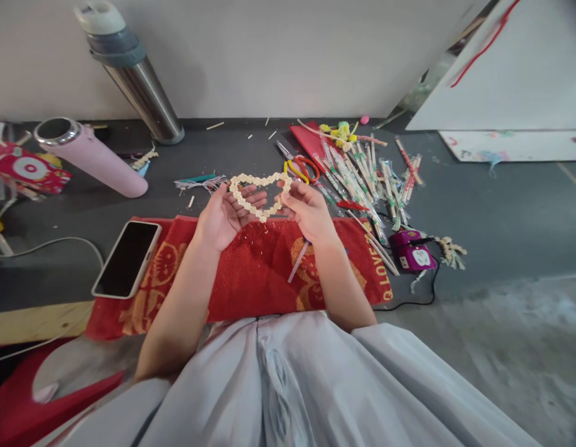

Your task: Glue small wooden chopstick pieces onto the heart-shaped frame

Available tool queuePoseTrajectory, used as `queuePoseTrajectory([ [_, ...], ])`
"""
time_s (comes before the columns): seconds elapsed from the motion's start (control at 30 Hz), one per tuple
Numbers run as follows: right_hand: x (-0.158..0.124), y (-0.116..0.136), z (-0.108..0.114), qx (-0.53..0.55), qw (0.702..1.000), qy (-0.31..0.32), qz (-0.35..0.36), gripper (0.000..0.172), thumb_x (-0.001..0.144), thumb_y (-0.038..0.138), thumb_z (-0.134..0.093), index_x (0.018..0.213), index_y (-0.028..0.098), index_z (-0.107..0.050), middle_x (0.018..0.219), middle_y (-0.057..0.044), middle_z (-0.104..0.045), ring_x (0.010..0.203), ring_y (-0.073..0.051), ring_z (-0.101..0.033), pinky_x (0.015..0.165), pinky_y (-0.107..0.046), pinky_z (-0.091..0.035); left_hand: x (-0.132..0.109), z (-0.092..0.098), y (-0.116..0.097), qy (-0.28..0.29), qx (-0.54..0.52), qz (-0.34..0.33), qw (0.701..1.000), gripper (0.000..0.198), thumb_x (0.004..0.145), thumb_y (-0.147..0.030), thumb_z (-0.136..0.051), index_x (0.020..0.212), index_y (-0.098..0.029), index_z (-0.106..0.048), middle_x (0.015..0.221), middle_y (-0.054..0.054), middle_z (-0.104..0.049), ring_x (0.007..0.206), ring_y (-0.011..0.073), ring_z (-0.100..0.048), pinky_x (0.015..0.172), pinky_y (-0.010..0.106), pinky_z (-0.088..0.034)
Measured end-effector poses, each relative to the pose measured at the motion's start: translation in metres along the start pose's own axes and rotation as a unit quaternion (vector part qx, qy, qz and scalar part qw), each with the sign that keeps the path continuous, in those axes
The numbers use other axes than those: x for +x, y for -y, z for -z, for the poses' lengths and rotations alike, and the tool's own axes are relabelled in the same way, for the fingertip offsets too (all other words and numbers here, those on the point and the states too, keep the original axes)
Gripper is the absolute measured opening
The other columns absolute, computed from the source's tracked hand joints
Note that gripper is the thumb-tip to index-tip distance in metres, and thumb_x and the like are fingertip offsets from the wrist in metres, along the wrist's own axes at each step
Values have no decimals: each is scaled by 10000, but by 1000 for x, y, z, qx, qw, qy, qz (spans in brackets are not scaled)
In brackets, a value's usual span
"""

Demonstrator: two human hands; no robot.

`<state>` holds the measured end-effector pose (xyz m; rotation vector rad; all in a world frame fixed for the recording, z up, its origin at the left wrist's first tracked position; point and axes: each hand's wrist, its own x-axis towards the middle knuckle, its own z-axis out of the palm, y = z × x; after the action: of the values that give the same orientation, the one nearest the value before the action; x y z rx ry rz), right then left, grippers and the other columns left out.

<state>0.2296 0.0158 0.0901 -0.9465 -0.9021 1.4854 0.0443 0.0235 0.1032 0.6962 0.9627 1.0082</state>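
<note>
A cream heart-shaped ring of small knobbly pieces (263, 216) is held up above a red towel (251, 279). My left hand (225, 217) supports its left side, palm up, with the fingers stretched behind the ring and the thumb near its edge. On the right side, my right hand (309, 211) pinches the ring between thumb and fingers. Beneath my right wrist a thin pale stick (298, 262) lies on the towel. Just beyond the right fingers are scissors (303, 169) with orange and yellow handles. Small crumbs are scattered on the towel below the ring.
Many wrapped sticks (357, 174) lie at the right, near a purple box (413, 251) with a black cord. A white phone (127, 259) rests on the towel's left end. A pink tumbler (97, 158) and a steel flask (141, 87) stand behind, before the pale wall.
</note>
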Motion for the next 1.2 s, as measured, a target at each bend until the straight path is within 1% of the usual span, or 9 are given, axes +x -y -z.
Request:
queuePoseTrajectory([
  [0.1,-6,0,-3,-1,1000,1,-2,540,546,525,-893,953,242,-681,759,42,-598,720,-99,-572,671,-259,-608,3,0,-3,7,-80,39,996,469,1013,-415,-315,1148,-110,-645,1089,143,-748,1092,249,-712,795,317,-626],
  [0.2,-9,-1,-4,-6,1000,3,0,509,557,533,-885,911,239,-667,761,35,-597,750,-108,-580,666,-251,-601,6,1,-1,14,-123,65,990,383,1002,-277,-321,1126,-122,-648,1066,125,-751,1004,219,-735,703,263,-617],
  [0.3,-12,-2,-3,-18,1000,6,1,476,587,523,-869,904,239,-656,770,35,-593,764,-106,-587,694,-252,-600,6,0,1,27,-118,75,990,362,976,-185,-325,1014,-129,-680,983,99,-755,800,150,-737,545,176,-552],
  [0.4,-13,-3,-1,-32,999,11,3,460,624,528,-843,929,241,-652,815,21,-625,796,-114,-607,720,-266,-603,4,-4,1,22,-116,63,991,343,929,-96,-349,817,-118,-672,914,95,-756,643,96,-684,527,148,-531],
  [0.63,-16,-4,0,-55,998,12,2,516,641,553,-830,1026,247,-674,848,8,-643,842,-135,-620,756,-303,-616,6,-6,3,13,-79,47,996,177,860,-71,-551,719,-111,-649,721,43,-667,544,56,-594,518,125,-512],
  [0.83,-19,-2,-3,-44,999,10,5,513,606,574,-849,978,262,-683,839,12,-649,843,-136,-624,744,-297,-618,15,0,12,-8,-129,31,991,247,874,-69,-516,645,-141,-573,642,6,-580,467,37,-494,453,130,-459],
  [0.97,-19,-5,-1,-50,999,-1,21,473,603,591,-842,884,257,-660,832,13,-639,826,-130,-617,718,-285,-615,20,8,13,-79,-150,-6,985,241,915,-140,-492,713,-153,-623,622,-2,-577,498,55,-512,494,151,-488],
  [1.03,-17,-9,1,-63,998,-12,28,462,616,597,-829,862,254,-640,830,10,-634,835,-136,-623,724,-295,-617,19,12,13,-115,-122,-57,984,222,923,-178,-519,776,-152,-682,621,-3,-584,498,54,-502,471,143,-458],
  [1.2,-13,-20,6,-77,996,-39,36,437,674,530,-801,988,279,-630,813,19,-585,878,-162,-647,769,-340,-620,9,20,16,-69,-2,-216,974,175,762,-341,-814,856,-200,-770,702,13,-669,552,58,-542,487,148,-433],
])
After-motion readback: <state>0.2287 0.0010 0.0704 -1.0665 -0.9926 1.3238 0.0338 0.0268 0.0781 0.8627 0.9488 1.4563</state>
